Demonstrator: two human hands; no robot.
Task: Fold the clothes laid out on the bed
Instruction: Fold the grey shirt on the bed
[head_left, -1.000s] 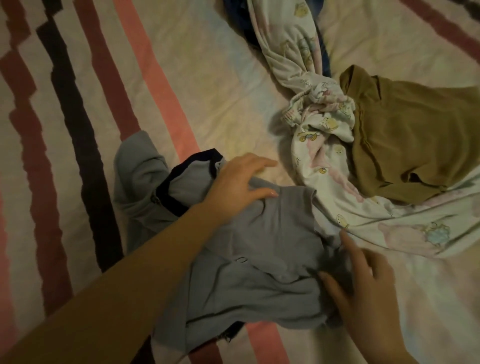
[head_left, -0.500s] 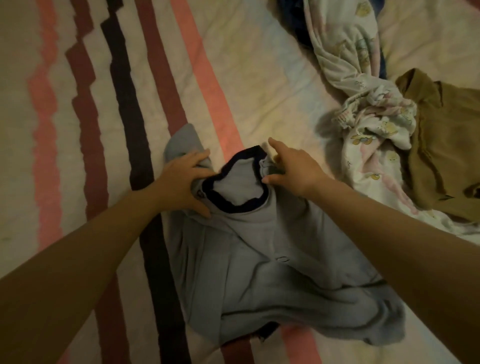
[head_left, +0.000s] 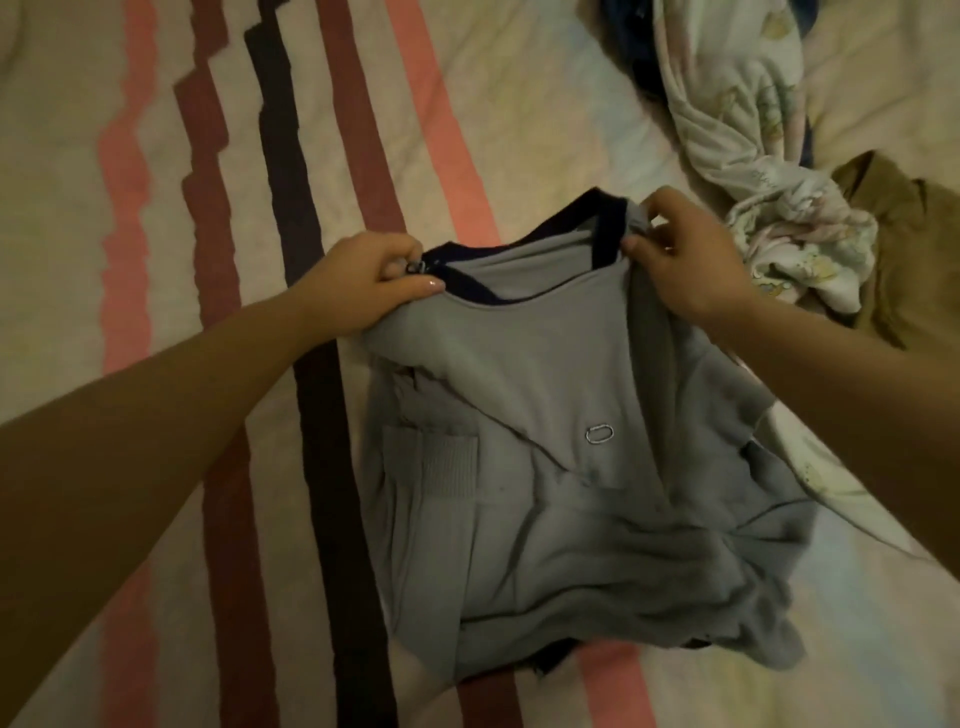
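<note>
Striped bed (head_left: 467, 104) carries a grey shirt (head_left: 561, 467); left hand (head_left: 358, 286) and right hand (head_left: 685, 260) each pinch its shoulders beside the collar.

Both hands, left hand (head_left: 363, 283) and right hand (head_left: 685, 260), now pinch grey shirt (head_left: 561, 467) shoulders, lifting collar off bed.

Brown garment (head_left: 914, 249) — cut off at right edge.

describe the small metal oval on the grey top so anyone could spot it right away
On the striped bedspread, find the grey top that the left hand and right hand hold by its dark collar. On its chest, right of centre, sits a small metal oval ring, the only shiny outline on plain grey cloth.
</note>
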